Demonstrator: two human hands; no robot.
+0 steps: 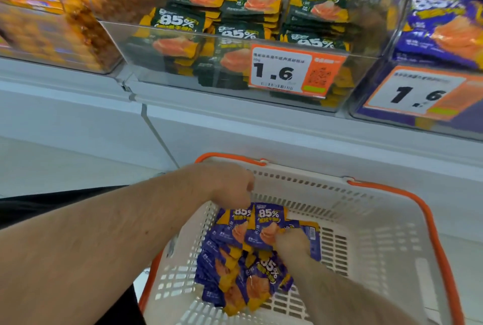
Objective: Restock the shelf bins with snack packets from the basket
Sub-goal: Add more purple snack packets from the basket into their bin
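Left hand [230,185] curled over top edges of purple-and-yellow foil snack packets [243,254], pinching them; right hand [292,242] gripping same bunch from lower side. Packets heaped inside white perforated plastic basket with orange handles [371,220], below shelf. Clear acrylic bin of purple packets [444,45] upper right, well apart; clear bin of dark green packets [235,37] directly above. Advice: square bunch between both hands, keep printed faces one way, lift clear of basket wall, carry to purple bin, not green.
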